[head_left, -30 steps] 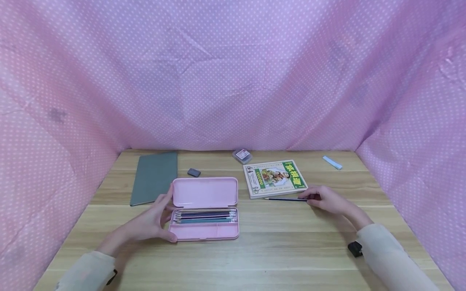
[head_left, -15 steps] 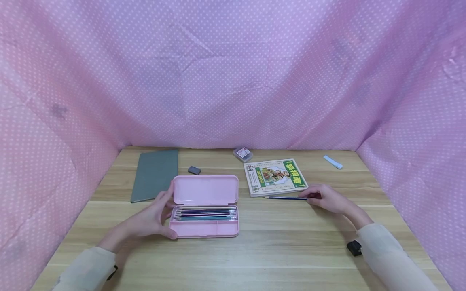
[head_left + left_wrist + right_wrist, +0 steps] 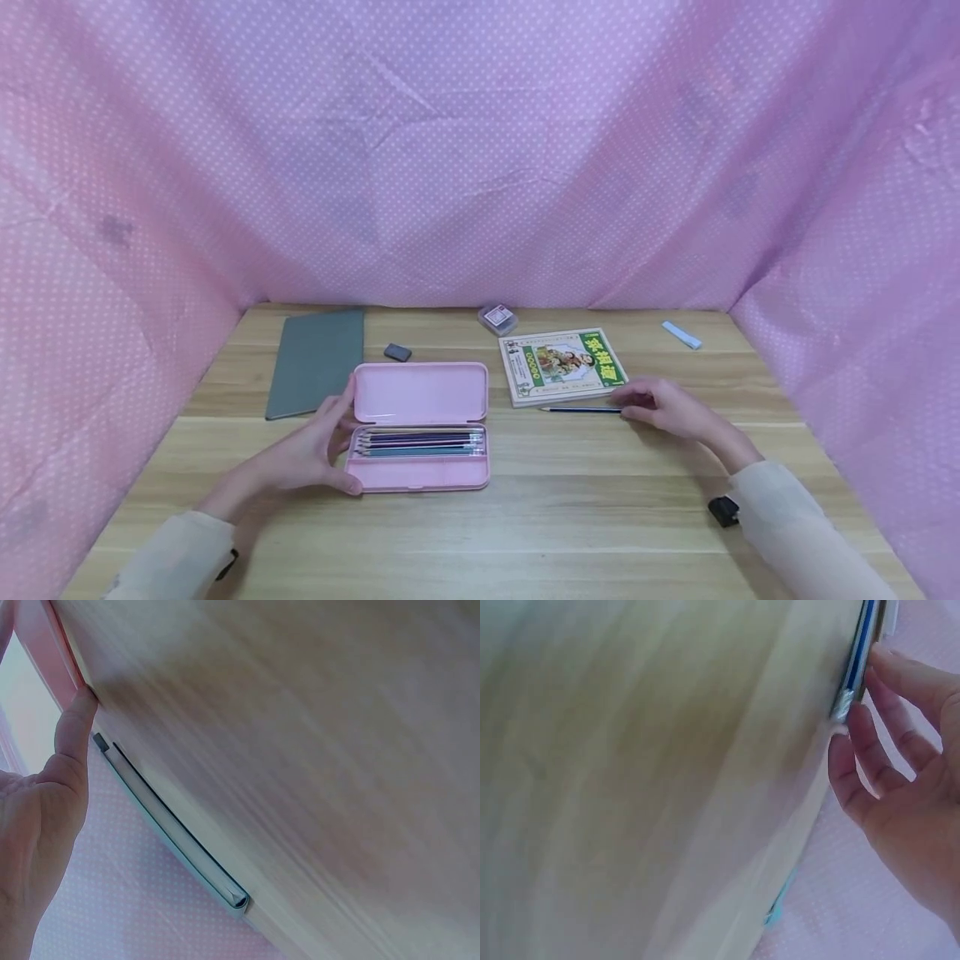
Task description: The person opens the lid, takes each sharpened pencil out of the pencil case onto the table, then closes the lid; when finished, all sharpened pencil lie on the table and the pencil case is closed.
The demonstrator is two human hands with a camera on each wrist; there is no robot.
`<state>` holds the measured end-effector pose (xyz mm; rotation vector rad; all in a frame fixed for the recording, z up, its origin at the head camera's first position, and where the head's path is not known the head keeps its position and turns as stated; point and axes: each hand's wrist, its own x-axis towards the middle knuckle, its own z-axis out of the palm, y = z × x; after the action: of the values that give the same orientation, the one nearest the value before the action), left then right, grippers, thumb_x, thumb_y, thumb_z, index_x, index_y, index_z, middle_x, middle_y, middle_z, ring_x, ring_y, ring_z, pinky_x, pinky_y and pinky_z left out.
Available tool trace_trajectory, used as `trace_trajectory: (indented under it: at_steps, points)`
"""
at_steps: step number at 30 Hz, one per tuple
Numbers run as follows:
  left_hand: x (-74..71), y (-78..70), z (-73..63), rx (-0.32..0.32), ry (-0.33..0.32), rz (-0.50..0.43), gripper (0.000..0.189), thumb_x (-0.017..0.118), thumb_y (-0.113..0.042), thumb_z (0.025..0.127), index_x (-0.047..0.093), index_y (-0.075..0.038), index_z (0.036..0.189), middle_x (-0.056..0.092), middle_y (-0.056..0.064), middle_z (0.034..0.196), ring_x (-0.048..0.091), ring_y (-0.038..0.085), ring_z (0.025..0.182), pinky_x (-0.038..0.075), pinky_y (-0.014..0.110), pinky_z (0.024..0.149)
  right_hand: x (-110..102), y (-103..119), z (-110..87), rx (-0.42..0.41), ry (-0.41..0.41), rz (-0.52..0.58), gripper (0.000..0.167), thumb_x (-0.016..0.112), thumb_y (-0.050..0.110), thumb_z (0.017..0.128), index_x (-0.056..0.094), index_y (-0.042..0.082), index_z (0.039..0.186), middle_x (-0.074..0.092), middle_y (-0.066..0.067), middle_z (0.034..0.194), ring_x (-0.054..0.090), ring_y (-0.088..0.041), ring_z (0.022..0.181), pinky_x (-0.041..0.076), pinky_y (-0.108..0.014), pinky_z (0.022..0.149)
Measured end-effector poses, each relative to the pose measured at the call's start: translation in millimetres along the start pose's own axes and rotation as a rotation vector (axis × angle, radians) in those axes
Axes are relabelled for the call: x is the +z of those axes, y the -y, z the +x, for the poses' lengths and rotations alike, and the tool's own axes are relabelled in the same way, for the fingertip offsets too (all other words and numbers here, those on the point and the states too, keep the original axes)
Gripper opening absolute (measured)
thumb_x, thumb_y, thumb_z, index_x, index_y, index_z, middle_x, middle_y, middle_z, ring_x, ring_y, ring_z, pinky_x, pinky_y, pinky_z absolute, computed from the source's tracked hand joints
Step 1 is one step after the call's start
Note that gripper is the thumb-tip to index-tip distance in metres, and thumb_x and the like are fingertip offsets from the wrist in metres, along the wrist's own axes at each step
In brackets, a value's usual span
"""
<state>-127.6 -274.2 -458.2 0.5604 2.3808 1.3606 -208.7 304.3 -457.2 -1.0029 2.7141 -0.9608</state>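
Note:
An open pink pencil case [image 3: 420, 392] lies left of centre, several pencils [image 3: 420, 446] in its rear compartment. At its left side my left hand [image 3: 303, 454] grips it, thumb at the front corner and index finger up at the lid. The left wrist view shows a fingertip at the case's edge. A dark blue pencil [image 3: 579, 409] lies on the table in front of a picture-covered book [image 3: 566, 367]. My right hand [image 3: 663, 408] is at its eraser end, fingers loosely bent and apart. In the right wrist view the pencil's silver ferrule [image 3: 844, 705] shows beside the fingertips.
A grey-green notebook [image 3: 315, 362] lies left of the lid, near a dark eraser [image 3: 397, 352]. Toward the back are a small clear box [image 3: 497, 318] and a pale blue strip [image 3: 682, 335]. A pink dotted curtain [image 3: 480, 167] surrounds the wooden table [image 3: 525, 533].
My right hand has shifted slightly left along the pencil's end, while the pencil lies in the same place beside the book. My left hand keeps its hold on the pencil case.

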Motion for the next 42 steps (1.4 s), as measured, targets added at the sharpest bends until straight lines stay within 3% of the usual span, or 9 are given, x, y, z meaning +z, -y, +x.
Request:
trace_trajectory:
  at_steps: [4, 7, 11, 18, 25, 35, 42]
  points:
    - [-1.0, -0.2, -1.3, 0.002, 0.003, -0.015, 0.150, 0.098, -0.024, 0.064, -0.018, -0.031, 0.160, 0.019, 0.017, 0.149, 0.041, 0.037, 0.136, 0.036, 0.044, 0.113, 5, 16, 7.6, -0.077, -0.097, -0.090, 0.029, 0.074, 0.001, 0.090, 0.070, -0.002, 0.119, 0.070, -0.013, 0.114, 0.068, -0.031, 0.099, 0.062, -0.045, 0.083]
    - [-1.1, -1.1, -1.7, 0.000, 0.002, -0.017, 0.151, 0.098, -0.025, 0.064, -0.018, -0.031, 0.160, 0.019, 0.017, 0.149, 0.042, 0.037, 0.136, 0.036, 0.044, 0.113, 7, 39, 16.2, -0.122, -0.158, -0.152, 0.036, 0.076, 0.005, 0.090, 0.069, 0.000, 0.124, 0.068, -0.013, 0.117, 0.067, -0.032, 0.103, 0.060, -0.050, 0.086]
    - [-0.4, -1.6, -0.6, 0.003, 0.003, -0.032, 0.151, 0.098, -0.024, 0.063, -0.017, -0.032, 0.160, 0.020, 0.017, 0.148, 0.041, 0.037, 0.136, 0.035, 0.043, 0.113, 12, 74, 28.6, -0.175, -0.181, -0.186, 0.043, 0.078, 0.010, 0.089, 0.067, 0.005, 0.130, 0.066, -0.010, 0.124, 0.063, -0.029, 0.112, 0.057, -0.051, 0.095]
    - [-0.8, -1.8, -1.5, 0.004, 0.008, -0.016, 0.150, 0.098, -0.026, 0.064, -0.017, -0.030, 0.160, 0.020, 0.017, 0.148, 0.040, 0.038, 0.137, 0.035, 0.043, 0.113, 40, 126, 53.3, -0.274, -0.101, -0.172, 0.045, 0.077, 0.012, 0.091, 0.065, 0.007, 0.134, 0.064, -0.007, 0.126, 0.060, -0.021, 0.116, 0.055, -0.041, 0.100]
    - [-0.9, -1.5, -0.4, 0.006, 0.008, -0.019, 0.149, 0.098, -0.026, 0.065, -0.017, -0.031, 0.160, 0.020, 0.017, 0.149, 0.041, 0.036, 0.137, 0.036, 0.043, 0.113, 68, 161, 78.0, -0.316, 0.008, -0.135, 0.042, 0.071, 0.015, 0.096, 0.064, 0.010, 0.136, 0.064, -0.005, 0.130, 0.059, -0.019, 0.120, 0.052, -0.037, 0.105]
    - [0.1, -1.7, -0.9, 0.015, 0.000, 0.017, 0.150, 0.097, -0.030, 0.065, -0.018, -0.028, 0.160, 0.022, 0.019, 0.147, 0.044, 0.038, 0.133, 0.039, 0.043, 0.111, 104, 180, 105.9, -0.363, 0.107, -0.156, 0.036, 0.071, 0.013, 0.096, 0.068, 0.011, 0.133, 0.066, -0.001, 0.118, 0.058, -0.009, 0.109, 0.051, -0.020, 0.098]
    - [0.1, -3.6, -0.5, 0.030, 0.000, 0.016, 0.150, 0.097, -0.028, 0.065, -0.018, -0.027, 0.160, 0.023, 0.020, 0.146, 0.045, 0.039, 0.133, 0.040, 0.044, 0.110, 120, 184, 114.3, -0.367, 0.121, -0.233, 0.036, 0.071, 0.008, 0.095, 0.070, 0.013, 0.131, 0.066, 0.001, 0.115, 0.060, -0.009, 0.106, 0.051, -0.018, 0.096]
